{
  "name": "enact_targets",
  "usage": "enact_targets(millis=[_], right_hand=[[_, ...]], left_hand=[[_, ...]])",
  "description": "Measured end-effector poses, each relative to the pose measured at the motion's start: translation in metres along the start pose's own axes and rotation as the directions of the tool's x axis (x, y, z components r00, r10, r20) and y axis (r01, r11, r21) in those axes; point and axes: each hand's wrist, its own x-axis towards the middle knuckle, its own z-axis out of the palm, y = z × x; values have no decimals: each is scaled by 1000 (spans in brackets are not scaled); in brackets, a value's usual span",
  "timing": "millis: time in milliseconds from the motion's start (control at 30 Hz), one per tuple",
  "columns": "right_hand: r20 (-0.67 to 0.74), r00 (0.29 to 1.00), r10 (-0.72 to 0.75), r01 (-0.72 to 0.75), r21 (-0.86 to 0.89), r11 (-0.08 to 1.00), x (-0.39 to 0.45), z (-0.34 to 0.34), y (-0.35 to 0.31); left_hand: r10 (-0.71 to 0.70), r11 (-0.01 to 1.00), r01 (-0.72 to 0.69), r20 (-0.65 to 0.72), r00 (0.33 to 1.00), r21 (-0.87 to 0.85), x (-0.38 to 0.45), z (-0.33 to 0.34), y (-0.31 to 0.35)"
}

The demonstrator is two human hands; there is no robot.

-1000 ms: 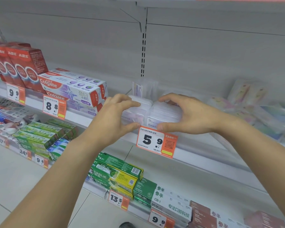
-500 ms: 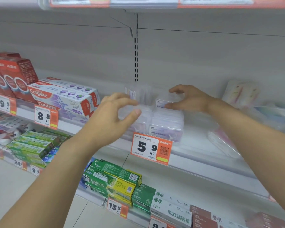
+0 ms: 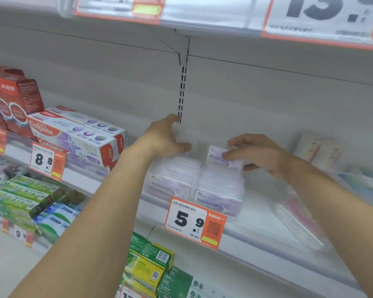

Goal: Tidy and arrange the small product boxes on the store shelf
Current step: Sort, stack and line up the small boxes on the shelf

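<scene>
Right hand (image 3: 261, 155) pinches a purple-labelled box (image 3: 223, 157) in its grip, above the boxes (image 3: 219, 190) on the shelf (image 3: 256, 231); left hand (image 3: 164, 138) open (blurred) beside it. Tag (image 3: 195, 222) below reads "5.9"; Colgate cartons (image 3: 78, 136) left, tagged "8.8".

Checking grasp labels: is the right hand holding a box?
Yes, the right hand pinches a small purple-labelled box above the front stacks.

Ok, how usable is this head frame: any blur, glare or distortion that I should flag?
Head view: soft motion blur throughout, worst on the left hand and the clear boxes behind it; the right hand holds a small box whose print is unreadable; the 5.9 price tag reads fine; wide-angle bending at the edges; lighting flat, no harsh glare.
</scene>
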Motion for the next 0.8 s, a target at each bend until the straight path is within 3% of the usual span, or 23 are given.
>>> enact_targets(millis=[100, 200, 267, 333, 400, 467, 567, 667, 733, 800], right_hand=[[29, 1000, 5, -2, -79, 997, -4, 1, -10], [-125, 982, -143, 132, -94, 987, -7, 5, -29], [-174, 948, -266, 265, -30, 964, -9, 13, -44], [-44, 939, -341, 343, 52, 938, -12, 25, -60], [17, 922, -386, 385, 48, 922, -11, 34, -72], [-25, 934, -357, 357, 98, 929, -4, 35, -78], [3, 963, -268, 263, 168, 950, 3, 31, -76], [9, 967, -255, 253, 87, 964, 8, 31, -69], [-12, 965, -261, 262, 18, 965, 11, 33, -64], [-44, 954, -297, 290, -118, 950, 12, 35, -58]], left_hand=[[-43, 991, 21, -165, 985, -132, 3, 5, -9], [-143, 885, -16, -305, 941, -465, 4, -4, -5], [-214, 721, 9, -211, 954, -693, 2, -11, 2], [-181, 550, 57, -52, 982, -833, -1, -15, 8], [-90, 473, 72, 33, 995, -878, -3, -14, 10], [-57, 515, 76, 54, 997, -854, -4, -14, 8], [-102, 717, 128, 79, 992, -685, -4, -15, 5], [-88, 911, 44, -89, 992, -410, -1, -10, 0], [-2, 936, -74, -213, 977, -345, 2, -7, -4], [23, 913, -92, -174, 984, -398, 1, -5, -7]])
